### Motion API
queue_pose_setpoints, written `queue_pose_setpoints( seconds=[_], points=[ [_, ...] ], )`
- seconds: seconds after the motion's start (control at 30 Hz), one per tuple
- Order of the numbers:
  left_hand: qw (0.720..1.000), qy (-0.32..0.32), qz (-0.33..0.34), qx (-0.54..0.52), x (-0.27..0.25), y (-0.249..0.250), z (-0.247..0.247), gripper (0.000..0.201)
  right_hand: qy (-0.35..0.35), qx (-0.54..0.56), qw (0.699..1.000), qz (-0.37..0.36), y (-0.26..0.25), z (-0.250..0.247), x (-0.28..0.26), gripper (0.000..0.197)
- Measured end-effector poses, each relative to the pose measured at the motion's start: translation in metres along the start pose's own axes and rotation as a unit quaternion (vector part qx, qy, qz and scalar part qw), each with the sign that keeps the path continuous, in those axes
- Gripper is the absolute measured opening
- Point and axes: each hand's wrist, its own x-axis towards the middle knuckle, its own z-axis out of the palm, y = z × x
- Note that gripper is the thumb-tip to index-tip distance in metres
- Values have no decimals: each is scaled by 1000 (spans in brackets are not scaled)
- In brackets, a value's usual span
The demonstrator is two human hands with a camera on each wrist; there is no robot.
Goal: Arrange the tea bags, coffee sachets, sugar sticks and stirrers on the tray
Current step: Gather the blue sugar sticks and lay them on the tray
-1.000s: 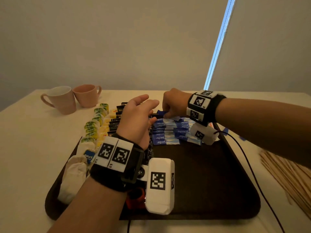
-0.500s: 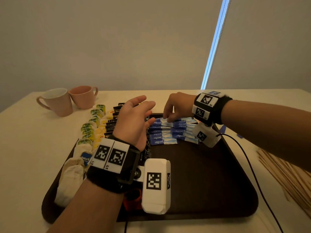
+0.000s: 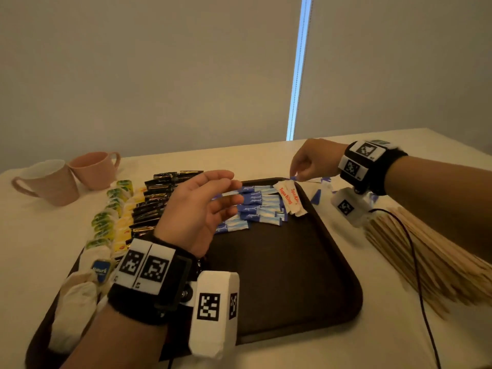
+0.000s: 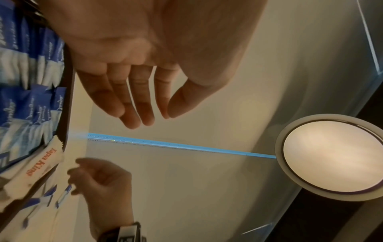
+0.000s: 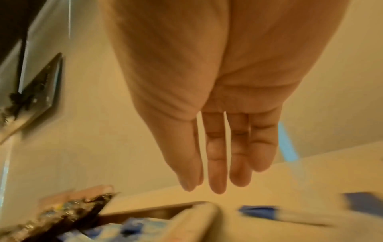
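Progress stands at roughly three groups out of four, judged from the present layout. Your counter (image 3: 253, 161) carries a dark tray (image 3: 279, 288) whose right and near portions are bare. Stirrers (image 3: 426, 262), the largest remaining group, lie in a fanned pile on the counter to the right of the tray; none is on the tray, so this step is not yet done.

Tea bags (image 3: 106, 222) run along the left edge of the tray in a column, with white unwrapped ones at the near end. Coffee sachets (image 3: 154, 206), black, sit in a column just beside them. Blue sugar sticks (image 3: 255, 209) fill two short columns at the far middle of the tray, and white sachets with red print (image 3: 290, 198) lie touching their right end.

Several loose blue sticks (image 3: 319, 193) remain on the counter just beyond the far right corner of the tray; treat these as outstanding.

Your left hand (image 3: 199, 209) hovers over the sugar columns, fingers relaxed and grasping nothing. Your right hand (image 3: 314, 161) is over the far right corner of the tray, fingertips pinching one end of a single blue stick (image 3: 293, 178).
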Motion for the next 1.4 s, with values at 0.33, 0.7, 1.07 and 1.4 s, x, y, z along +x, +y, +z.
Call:
queue_pose_setpoints(
  seconds=[0.33,0.7,1.07,1.4],
  points=[
    [999,-16,-4,40,-3,-6,10,13,-130,-124,976,121,67,8,-30,78],
    [999,-9,0,38,0,-8,6,14,-111,-95,986,75,55,17,2,33],
    [1000,-12,11,23,0,-5,3,14,-27,-51,989,138,57,-11,-12,13],
    [999,6,-16,37,-3,-4,2,22,1,197,972,-126,-69,-22,-30,9]
  ],
)
